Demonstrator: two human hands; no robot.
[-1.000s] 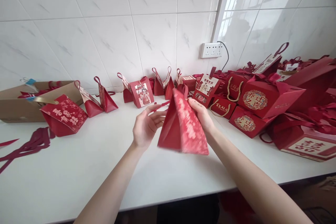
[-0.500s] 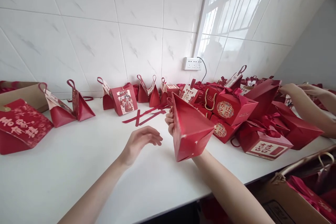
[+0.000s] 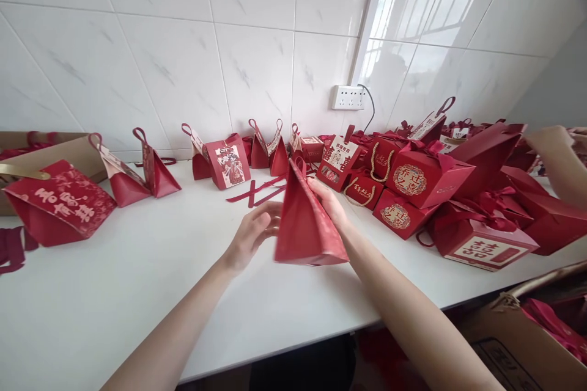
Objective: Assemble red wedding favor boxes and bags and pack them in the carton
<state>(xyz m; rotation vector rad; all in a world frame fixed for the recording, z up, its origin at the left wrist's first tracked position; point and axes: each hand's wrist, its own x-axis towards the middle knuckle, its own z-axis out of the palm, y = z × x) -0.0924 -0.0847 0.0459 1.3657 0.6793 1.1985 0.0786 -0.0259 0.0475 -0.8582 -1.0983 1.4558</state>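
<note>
A red paper gift box (image 3: 307, 226), tapering to a narrow top edge, is held upright above the middle of the white table, slightly blurred by motion. My right hand (image 3: 328, 200) grips it from the right side near its upper part; some of those fingers are hidden behind it. Close to the box's left side is my left hand (image 3: 254, 235), fingers curved and apart, holding nothing. Whether its fingertips touch the box I cannot tell. Behind the hands, loose dark red ribbons (image 3: 254, 194) lie crossed on the table.
On the right, several red gift boxes (image 3: 431, 174) are piled up. Others, such as a patterned red box (image 3: 68, 204), stand at left. A co-worker's arm (image 3: 557, 159) reaches in at far right. Below the table edge is a cardboard carton (image 3: 504, 342). A power socket (image 3: 348, 98) is on the wall.
The held box has turned to show its side and moved slightly left. My left hand has come up close to it. The view has shifted a little, so the background sits differently.
</note>
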